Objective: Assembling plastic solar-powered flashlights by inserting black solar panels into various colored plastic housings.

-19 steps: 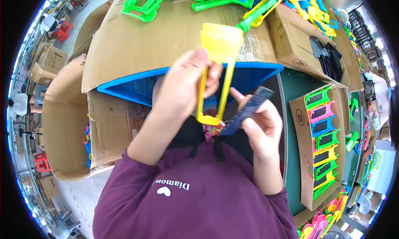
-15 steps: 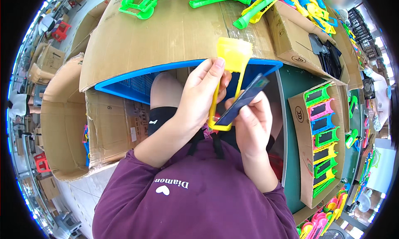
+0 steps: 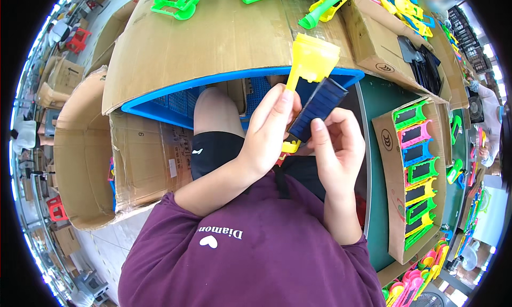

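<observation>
My left hand (image 3: 268,126) is closed around the side of a yellow plastic frame (image 3: 313,59), whose wide flared end points away from me. Between thumb and fingers, my right hand (image 3: 341,147) pinches a thin dark blue rectangular panel (image 3: 320,105) with faint cross lines, like a small solar panel. The panel lies tilted over the frame's opening and covers part of it. Whether it sits inside the frame's rim I cannot tell. The frame's lower end shows just below the panel, and my fingers hide its left side.
Cardboard (image 3: 224,40) covers a blue plastic crate (image 3: 160,101) before me. Green plastic parts (image 3: 184,3) lie on its far side. At right, a carton (image 3: 392,189) holds a row of coloured frames with dark panels; another carton (image 3: 368,45) holds black sheets (image 3: 424,67). A tall open carton (image 3: 80,163) stands left.
Both hands have shifted slightly right, and the yellow frame now leans more to the right. The panel has turned its broad lined face up and moved closer over the frame.
</observation>
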Motion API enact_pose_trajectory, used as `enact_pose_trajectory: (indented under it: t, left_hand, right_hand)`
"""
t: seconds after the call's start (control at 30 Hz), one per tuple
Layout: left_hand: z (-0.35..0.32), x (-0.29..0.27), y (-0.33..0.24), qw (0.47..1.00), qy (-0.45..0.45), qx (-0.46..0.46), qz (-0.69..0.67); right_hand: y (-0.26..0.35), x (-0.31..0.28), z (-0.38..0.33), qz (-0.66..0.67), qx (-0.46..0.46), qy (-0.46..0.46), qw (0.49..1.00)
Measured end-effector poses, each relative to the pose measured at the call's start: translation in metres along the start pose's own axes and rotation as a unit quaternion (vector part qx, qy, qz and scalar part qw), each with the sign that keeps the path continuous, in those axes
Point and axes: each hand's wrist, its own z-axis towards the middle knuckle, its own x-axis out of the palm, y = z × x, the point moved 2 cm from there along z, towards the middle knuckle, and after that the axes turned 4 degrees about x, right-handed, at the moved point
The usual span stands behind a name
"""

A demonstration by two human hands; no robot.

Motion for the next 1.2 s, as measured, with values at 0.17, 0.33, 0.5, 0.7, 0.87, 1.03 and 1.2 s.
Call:
enact_pose_trajectory:
  t: [0.17, 0.33, 0.5, 0.7, 0.87, 1.03, 1.2]
  left_hand:
    - [0.002, 0.003, 0.012, 0.994, 0.061, 0.084, 0.035]
    - [0.003, 0.002, 0.007, 0.991, 0.104, 0.072, 0.034]
    - [-0.003, 0.007, -0.007, 0.99, 0.115, 0.008, -0.082]
    - [-0.006, 0.002, -0.011, 0.982, 0.147, -0.014, -0.117]
    - [-0.006, -0.006, -0.013, 0.976, 0.176, -0.053, -0.114]
    - [-0.011, -0.003, -0.016, 0.981, 0.184, -0.033, -0.049]
    - [-0.014, -0.005, -0.017, 0.983, 0.179, -0.024, -0.024]
  right_hand:
    - [0.008, 0.004, -0.007, -0.213, -0.077, -0.011, 0.974]
    - [0.005, 0.002, -0.01, -0.183, -0.091, -0.026, 0.979]
    - [0.011, -0.003, -0.002, 0.004, -0.042, -0.006, 0.999]
    - [0.01, -0.014, 0.008, 0.101, 0.066, 0.087, 0.989]
    - [0.011, -0.016, 0.006, 0.18, 0.072, 0.113, 0.975]
    - [0.027, -0.015, 0.005, 0.048, 0.006, 0.051, 0.997]
    - [0.033, -0.011, 0.002, -0.053, -0.024, 0.012, 0.998]
